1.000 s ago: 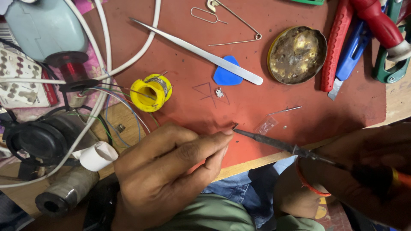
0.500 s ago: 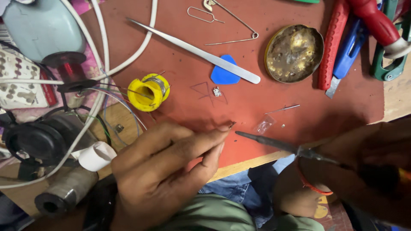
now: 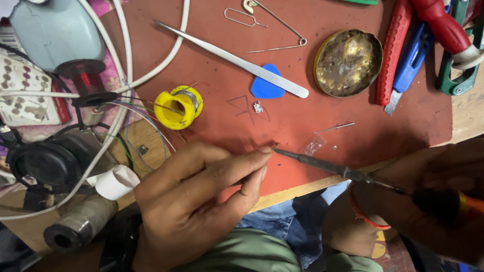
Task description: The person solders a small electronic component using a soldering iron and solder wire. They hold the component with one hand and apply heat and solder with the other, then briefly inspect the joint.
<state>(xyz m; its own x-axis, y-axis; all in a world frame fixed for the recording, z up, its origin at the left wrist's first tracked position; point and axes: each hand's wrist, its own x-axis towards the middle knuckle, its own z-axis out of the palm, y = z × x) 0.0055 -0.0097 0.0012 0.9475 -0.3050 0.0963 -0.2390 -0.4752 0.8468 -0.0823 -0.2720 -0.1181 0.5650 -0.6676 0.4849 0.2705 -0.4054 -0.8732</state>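
Observation:
My left hand (image 3: 196, 199) pinches a tiny part (image 3: 274, 146) between thumb and forefinger, just above the red mat (image 3: 302, 126) near its front edge. My right hand (image 3: 443, 201) grips a soldering iron (image 3: 343, 171) by its dark handle at the lower right. The iron's tip points left and almost touches the pinched part. A small chip (image 3: 257, 107) lies on the mat a little farther back, inside thin pen marks.
A yellow solder spool (image 3: 178, 107), long steel tweezers (image 3: 232, 59), a blue pick (image 3: 266, 88), a round flux tin (image 3: 348, 62), a red cutter (image 3: 390, 50) and red-handled tools lie on the mat. White cables (image 3: 121, 65), a tape roll (image 3: 117, 182) and a grey device crowd the left.
The iron's tip has drifted slightly right and down, staying close to my left fingertips. My left hand holds its pinch in nearly the same spot.

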